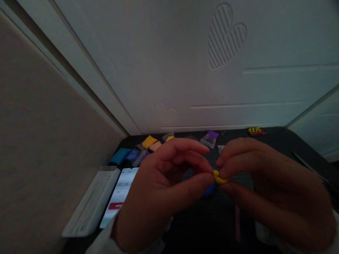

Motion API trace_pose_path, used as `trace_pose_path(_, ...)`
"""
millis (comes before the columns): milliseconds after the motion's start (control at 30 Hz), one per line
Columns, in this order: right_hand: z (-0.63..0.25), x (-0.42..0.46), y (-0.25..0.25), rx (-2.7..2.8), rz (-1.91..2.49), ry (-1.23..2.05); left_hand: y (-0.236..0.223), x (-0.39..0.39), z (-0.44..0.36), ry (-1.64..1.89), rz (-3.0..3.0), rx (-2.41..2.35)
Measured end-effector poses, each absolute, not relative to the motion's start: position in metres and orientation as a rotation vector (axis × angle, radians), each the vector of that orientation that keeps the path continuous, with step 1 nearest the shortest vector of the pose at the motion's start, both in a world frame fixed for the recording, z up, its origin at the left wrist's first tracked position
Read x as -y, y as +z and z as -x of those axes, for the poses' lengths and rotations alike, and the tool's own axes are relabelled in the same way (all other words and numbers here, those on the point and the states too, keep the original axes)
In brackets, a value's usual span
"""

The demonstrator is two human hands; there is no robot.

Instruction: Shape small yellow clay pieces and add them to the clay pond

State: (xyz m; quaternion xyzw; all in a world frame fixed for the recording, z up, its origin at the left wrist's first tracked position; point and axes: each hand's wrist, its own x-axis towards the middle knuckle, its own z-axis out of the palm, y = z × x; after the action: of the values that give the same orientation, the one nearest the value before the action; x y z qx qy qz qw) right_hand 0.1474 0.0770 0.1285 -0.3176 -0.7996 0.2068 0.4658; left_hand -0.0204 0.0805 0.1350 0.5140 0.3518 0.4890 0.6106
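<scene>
My left hand (pixel 164 187) and my right hand (pixel 267 183) meet at the middle of the view, above a dark ribbed mat (pixel 238 180). Both pinch a small yellow piece of clay (pixel 219 177) between thumb and fingertips. A bit of blue clay (pixel 209 190) shows just below my left thumb; whether it is held or lies on the mat I cannot tell. The fingers of both hands are curled and closed around the yellow piece.
A phone (pixel 119 197) with a lit timer screen lies at the left, beside a white box (pixel 90 208). Small bags of coloured clay, yellow (pixel 149 141), purple (pixel 211 137) and blue (pixel 120 155), lie along the back. A pink stick (pixel 237 222) lies below my hands. A white panelled wall stands behind.
</scene>
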Motion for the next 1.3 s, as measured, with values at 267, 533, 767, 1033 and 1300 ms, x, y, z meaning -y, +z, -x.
trace_pose_path(267,-0.148,-0.078,0.130,1.988,0.767,0.513,0.139,-0.080,0.020,1.080,-1.175,-0.818)
trace_pose_path(533,-0.147,-0.079,0.130,1.988,0.762,0.533,0.134,-0.081,0.019,1.147,-1.146,-0.763)
trace_pose_path(767,-0.149,-0.080,0.128,1.996,0.747,0.568,0.134,-0.082,0.021,1.147,-1.186,-0.748)
trace_pose_path(1033,-0.153,-0.083,0.125,2.013,0.740,0.554,0.135,-0.084,0.021,1.218,-1.144,-0.787)
trace_pose_path(1300,-0.156,-0.092,0.090,2.272,0.835,0.429,0.134,-0.075,0.043,1.421,-1.168,-0.817)
